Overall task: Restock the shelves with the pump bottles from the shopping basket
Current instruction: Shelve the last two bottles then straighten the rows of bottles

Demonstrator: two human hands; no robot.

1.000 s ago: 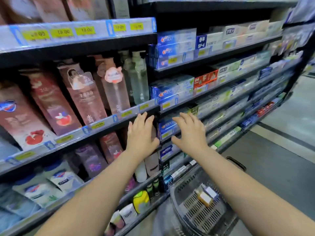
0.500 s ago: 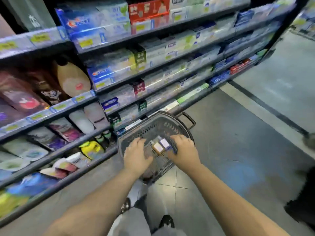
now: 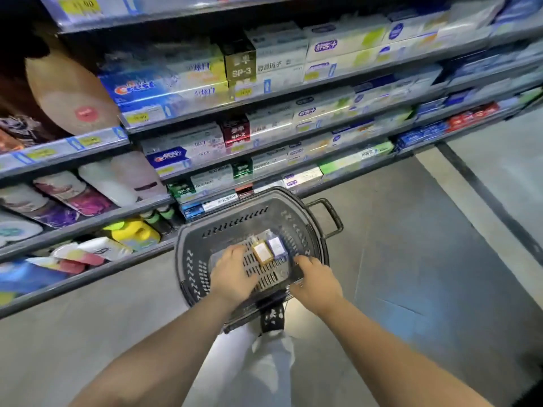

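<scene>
Bright, even store light; motion blur smears the bowed shelves point(image 3: 264, 95).

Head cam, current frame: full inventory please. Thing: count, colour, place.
shopping basket: one, dark grey, on the floor below the shelves
orange-labelled bottle: one, lying in the basket, touching its neighbour
purple-labelled bottle: one, in the basket, right of the orange one
toothpaste boxes: many, mostly blue and white, centre and right shelves
pouches and bottles: several, tan, white, purple, yellow, left shelves
floor: grey, with a dark stripe at right
trouser leg: white, bottom centre
left hand: inside the basket, beside the orange bottle, empty
right hand: at the basket's near rim, empty
</scene>
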